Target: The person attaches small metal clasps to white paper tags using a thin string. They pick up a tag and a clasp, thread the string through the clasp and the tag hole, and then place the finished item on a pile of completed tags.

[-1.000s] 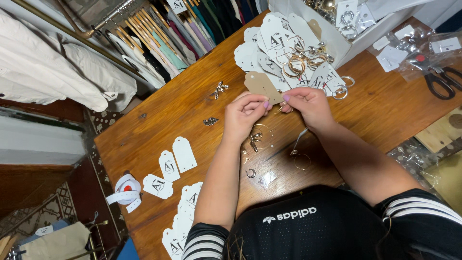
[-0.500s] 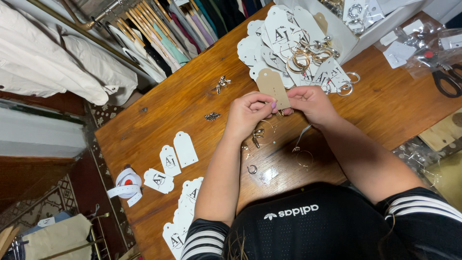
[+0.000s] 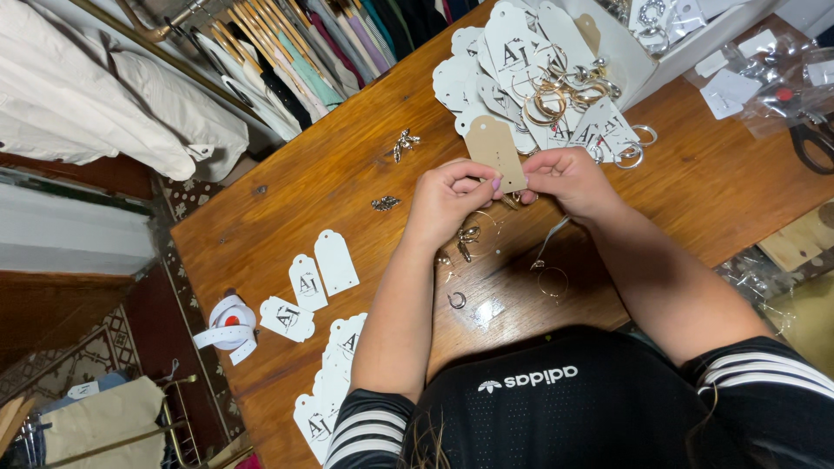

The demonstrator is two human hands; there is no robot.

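Both hands meet over the middle of the wooden table [image 3: 287, 200], pinching one kraft-brown tag card [image 3: 495, 152] between them: the left hand [image 3: 447, 200] closes its fingertips on the card's lower left edge, and the right hand [image 3: 569, 178] grips its lower right corner. The card stands tilted, its top toward the table's far edge. Just beyond it lies a heap of white printed tags [image 3: 512, 61] with gold hoop earrings [image 3: 556, 95] resting on top. Below the hands, small silver earrings [image 3: 466, 241] lie loose on the wood. Near the left edge sit a roll of white tape [image 3: 228, 323] and a few single white tags [image 3: 313, 274]. Black scissors [image 3: 812, 143] lie at the right edge.
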